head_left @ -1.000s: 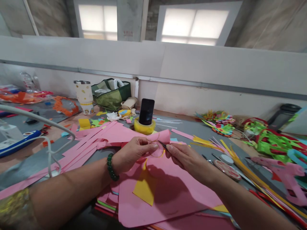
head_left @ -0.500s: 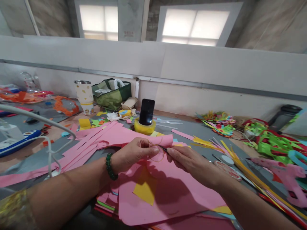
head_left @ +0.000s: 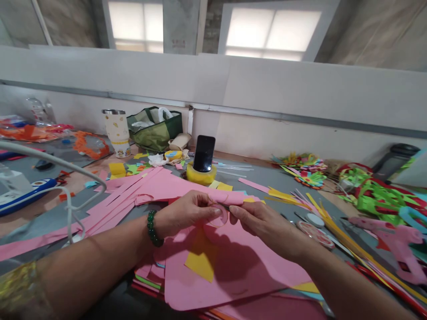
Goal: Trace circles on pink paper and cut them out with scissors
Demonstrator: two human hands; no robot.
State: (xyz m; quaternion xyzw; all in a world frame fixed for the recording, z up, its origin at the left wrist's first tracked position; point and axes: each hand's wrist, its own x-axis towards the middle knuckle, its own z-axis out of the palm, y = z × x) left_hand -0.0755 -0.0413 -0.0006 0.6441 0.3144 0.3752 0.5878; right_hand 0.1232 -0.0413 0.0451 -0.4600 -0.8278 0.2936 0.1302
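My left hand [head_left: 187, 212] and my right hand [head_left: 258, 221] meet over a stack of pink paper sheets [head_left: 233, 266]. Both pinch a small rolled piece of pink paper [head_left: 230, 197] with a thin rubber band [head_left: 220, 218] looped at it. The left wrist wears a green bead bracelet [head_left: 151, 229]. A yellow paper scrap [head_left: 200, 264] lies on the top pink sheet below the hands.
Long pink strips [head_left: 110, 209] fan to the left. A black phone [head_left: 203, 153] stands in a yellow tape roll [head_left: 200, 175]. A patterned cup [head_left: 116, 132], green bag [head_left: 155, 129], pink glue gun [head_left: 396, 244], round tin [head_left: 315, 234] and colourful paper crafts [head_left: 376, 195] lie around.
The rolled pink piece has dropped slightly lower and flatter between my fingers; the band loop has tightened closer to the roll. Hands stay nearly in place.
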